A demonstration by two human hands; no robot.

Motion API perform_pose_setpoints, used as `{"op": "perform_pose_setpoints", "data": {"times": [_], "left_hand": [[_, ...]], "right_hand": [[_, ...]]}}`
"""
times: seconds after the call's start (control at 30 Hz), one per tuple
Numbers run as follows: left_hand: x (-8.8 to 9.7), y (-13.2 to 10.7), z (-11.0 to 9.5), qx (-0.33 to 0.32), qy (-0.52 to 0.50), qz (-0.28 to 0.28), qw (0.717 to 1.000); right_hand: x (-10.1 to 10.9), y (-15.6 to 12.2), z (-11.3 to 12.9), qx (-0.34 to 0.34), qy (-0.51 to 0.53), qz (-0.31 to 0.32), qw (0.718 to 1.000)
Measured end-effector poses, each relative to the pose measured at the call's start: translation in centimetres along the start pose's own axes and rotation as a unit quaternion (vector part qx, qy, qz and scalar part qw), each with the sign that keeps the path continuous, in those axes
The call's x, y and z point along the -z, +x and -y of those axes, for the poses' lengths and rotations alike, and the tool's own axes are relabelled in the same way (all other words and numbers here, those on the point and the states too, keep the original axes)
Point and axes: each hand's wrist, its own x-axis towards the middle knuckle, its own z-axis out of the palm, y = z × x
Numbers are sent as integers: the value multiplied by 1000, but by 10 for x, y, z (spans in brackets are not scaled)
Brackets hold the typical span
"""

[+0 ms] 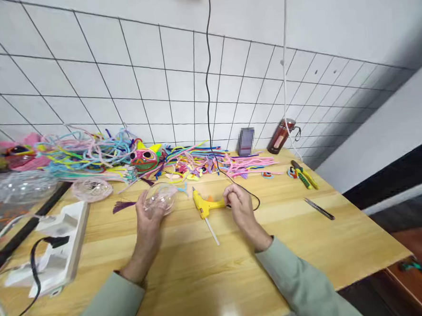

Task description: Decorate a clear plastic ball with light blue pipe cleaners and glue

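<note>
Just left of the yellow glue gun (pixel 202 204), the fingers of my left hand (pixel 148 218) curve round a clear plastic shell (pixel 163 199), while those of my right hand (pixel 239 204), by the gun's handle end, are curled in, though I can't tell whether they grip anything. My shell looks mostly bare, so I'd judge it at an early stage; the decorated face (pixel 145 158) beyond the gun to its left seems much further along. Behind the gun to its right, pink fuzzy stems (pixel 250 163) lie loose, apparently unused.
</note>
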Motion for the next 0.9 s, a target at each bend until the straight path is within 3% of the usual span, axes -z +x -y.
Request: {"op": "perform_pose_setpoints", "data": {"times": [0.17,0.33,0.6,0.9], "left_hand": [[-9,2,-15,45,-69,78,993],[-12,4,-16,63,-75,67,993],[-7,4,-11,-18,80,69,994],[-9,-2,-22,-63,139,67,986]], "right_hand": [[0,-5,-4,27,-21,13,999],[-7,-5,-6,54,-46,12,997],[-14,-7,-9,75,-74,40,994],[-10,-5,-16,85,-83,68,991]]}}
